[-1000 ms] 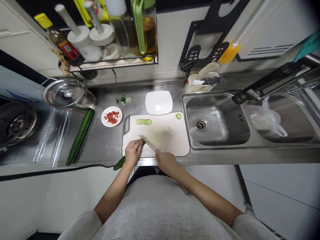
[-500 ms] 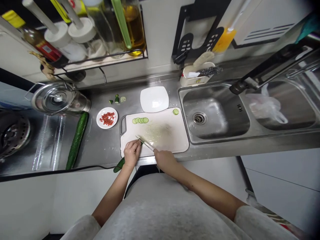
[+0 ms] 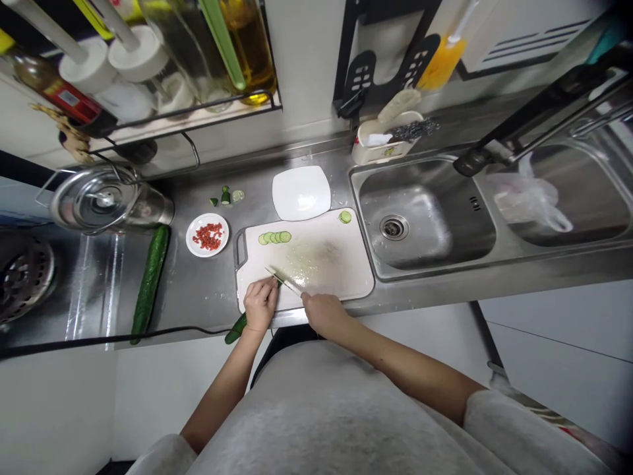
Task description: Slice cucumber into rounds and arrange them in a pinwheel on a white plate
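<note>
My left hand [image 3: 261, 302] is closed around a dark green cucumber [image 3: 236, 328], whose far end sticks out past the board's near left corner. In my right hand [image 3: 324, 314] is the handle of a knife [image 3: 285, 282]; its blade lies at the cucumber's cut end, beside my left fingertips. Beneath both is a white cutting board [image 3: 341, 277] with a wet patch in the middle. A row of cucumber slices [image 3: 275, 237] lies on the board's upper left, and further slices [image 3: 345, 216] sit at its upper right corner.
Behind the board stands a white square plate [image 3: 301, 191]. To the left are a small plate [image 3: 192, 245] of chopped red pieces, cucumber ends [image 3: 225, 196] and a whole cucumber [image 3: 150, 284]. A double sink [image 3: 420, 218] is on the right; a black cord [image 3: 123, 338] runs along the counter's front edge.
The camera view has shifted slightly, so the counter items sit a little differently in the frame. Both hands keep nearly the same hold on cucumber and knife.
</note>
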The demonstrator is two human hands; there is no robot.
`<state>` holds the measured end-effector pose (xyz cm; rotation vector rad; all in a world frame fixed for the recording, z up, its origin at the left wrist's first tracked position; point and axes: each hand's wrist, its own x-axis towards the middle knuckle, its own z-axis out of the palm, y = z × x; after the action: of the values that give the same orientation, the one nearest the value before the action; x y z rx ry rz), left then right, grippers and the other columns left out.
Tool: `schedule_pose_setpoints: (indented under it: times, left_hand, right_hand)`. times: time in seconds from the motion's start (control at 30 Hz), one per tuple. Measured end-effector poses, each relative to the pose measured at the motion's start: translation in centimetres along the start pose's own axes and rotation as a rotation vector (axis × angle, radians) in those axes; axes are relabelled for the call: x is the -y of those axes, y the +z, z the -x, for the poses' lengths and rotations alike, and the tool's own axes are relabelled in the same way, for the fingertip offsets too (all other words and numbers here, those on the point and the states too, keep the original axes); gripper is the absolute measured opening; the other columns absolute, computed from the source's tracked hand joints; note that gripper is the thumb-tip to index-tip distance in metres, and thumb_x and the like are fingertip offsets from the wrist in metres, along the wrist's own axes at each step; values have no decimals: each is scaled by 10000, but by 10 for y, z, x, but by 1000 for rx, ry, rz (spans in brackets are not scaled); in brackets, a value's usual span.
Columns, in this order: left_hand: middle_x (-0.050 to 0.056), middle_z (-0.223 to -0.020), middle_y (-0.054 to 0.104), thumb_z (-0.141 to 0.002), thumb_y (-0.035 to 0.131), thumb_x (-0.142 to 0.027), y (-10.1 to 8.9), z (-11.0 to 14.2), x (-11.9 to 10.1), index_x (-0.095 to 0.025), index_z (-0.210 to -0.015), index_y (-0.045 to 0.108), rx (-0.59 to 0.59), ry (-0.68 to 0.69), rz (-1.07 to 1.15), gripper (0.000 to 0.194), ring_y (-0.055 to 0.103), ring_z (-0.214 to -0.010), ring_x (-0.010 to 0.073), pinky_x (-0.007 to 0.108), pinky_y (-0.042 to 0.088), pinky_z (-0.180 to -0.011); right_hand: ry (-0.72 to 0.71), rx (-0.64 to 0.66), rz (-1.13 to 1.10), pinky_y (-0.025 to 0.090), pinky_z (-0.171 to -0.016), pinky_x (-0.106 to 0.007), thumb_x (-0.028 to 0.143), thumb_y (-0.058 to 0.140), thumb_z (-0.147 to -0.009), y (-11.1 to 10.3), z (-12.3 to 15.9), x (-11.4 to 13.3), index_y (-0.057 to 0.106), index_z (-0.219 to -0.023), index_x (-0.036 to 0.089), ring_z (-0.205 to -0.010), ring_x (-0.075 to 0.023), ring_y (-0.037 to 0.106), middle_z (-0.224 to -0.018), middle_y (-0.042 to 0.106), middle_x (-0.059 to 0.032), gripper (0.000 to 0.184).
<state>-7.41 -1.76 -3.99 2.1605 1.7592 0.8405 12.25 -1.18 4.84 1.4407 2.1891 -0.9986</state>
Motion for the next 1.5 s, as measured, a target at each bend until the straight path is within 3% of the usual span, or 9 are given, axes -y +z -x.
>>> schedule_pose_setpoints:
  times: [0.57,1.5]
  left_hand:
    - [59,-964,709,-890,531,-237,-1,-1,-1,-216,-945,677,1,20,12,158,626,-918,182,345,492,-834]
    - [62,-957,709,-897,512,-245,1,-2,1,-221,-975,683,-3,6,16,189,630,-927,190,359,501,-834]
  right_hand:
    - [-20,18,-43,473,-733,-308,56,398,-839,-9,-8,-1,573,-1093,106,-907,-241,666,-897,691,-157,313]
    - [-8,59,-26,467,-776,-331,136,370,-881,1,-25,-9,593,-1139,107,-924,-242,641,-923,689,-156,342]
